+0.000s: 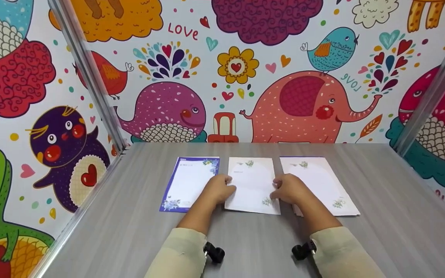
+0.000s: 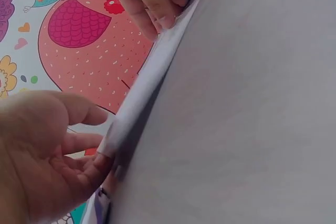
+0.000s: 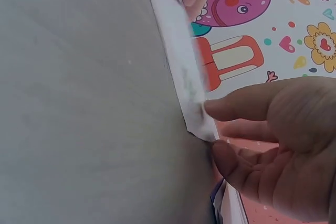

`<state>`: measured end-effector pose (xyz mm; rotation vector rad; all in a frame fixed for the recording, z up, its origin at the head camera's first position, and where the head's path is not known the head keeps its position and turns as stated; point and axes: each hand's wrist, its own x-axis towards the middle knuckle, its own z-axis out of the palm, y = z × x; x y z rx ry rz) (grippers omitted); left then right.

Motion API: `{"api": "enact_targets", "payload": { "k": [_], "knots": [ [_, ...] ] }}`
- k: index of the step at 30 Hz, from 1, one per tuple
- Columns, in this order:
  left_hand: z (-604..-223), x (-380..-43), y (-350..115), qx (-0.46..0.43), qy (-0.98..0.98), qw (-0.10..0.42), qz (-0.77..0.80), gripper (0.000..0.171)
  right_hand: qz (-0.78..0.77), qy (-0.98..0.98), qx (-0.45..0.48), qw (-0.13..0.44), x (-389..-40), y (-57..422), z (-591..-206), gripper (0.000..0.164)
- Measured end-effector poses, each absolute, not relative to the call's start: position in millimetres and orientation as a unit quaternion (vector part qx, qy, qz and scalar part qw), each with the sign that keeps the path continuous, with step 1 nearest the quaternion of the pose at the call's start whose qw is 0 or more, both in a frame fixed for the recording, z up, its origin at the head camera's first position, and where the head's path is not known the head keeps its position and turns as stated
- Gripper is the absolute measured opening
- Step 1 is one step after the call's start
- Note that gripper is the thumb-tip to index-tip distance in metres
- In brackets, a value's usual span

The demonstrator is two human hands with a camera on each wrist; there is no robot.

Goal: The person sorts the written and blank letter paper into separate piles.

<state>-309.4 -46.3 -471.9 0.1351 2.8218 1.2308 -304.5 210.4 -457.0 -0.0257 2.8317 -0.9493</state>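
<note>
A white sheet of paper (image 1: pixel 251 189) with small green plant prints lies at the middle of the grey table, between two other papers. My left hand (image 1: pixel 219 189) pinches its left edge, thumb over the top. On the opposite edge, my right hand (image 1: pixel 287 188) pinches it in the same way. Seen from the right wrist, the right thumb (image 3: pixel 231 104) rests on the sheet's upper face while the fingers curl at its edge. From the left wrist, the left hand (image 2: pixel 52 156) has its fingertips right at the paper's edge.
Left of the sheet lies a blue-bordered floral paper (image 1: pixel 191 181). To the right is a stack of papers (image 1: pixel 323 185) with green plant prints, blue showing along its top edge. A cartoon-printed wall (image 1: pixel 238 96) stands behind the grey table (image 1: pixel 245 247), with metal posts (image 1: pixel 91 77) at the corners.
</note>
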Motion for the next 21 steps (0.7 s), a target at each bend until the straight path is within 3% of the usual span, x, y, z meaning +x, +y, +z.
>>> {"api": "enact_targets", "payload": {
  "k": [13,21],
  "knots": [
    [-475.0,-310.0,-46.0,-0.007,0.907,-0.026,0.42,0.029,-0.478,0.874,0.069,0.055,-305.1,212.8,-458.3,0.046],
    [-474.9,-310.0,-46.3,-0.011,0.913,-0.047,0.405,0.032,-0.495,0.865,0.067,0.034,-305.1,211.1,-461.4,0.04]
  ]
}}
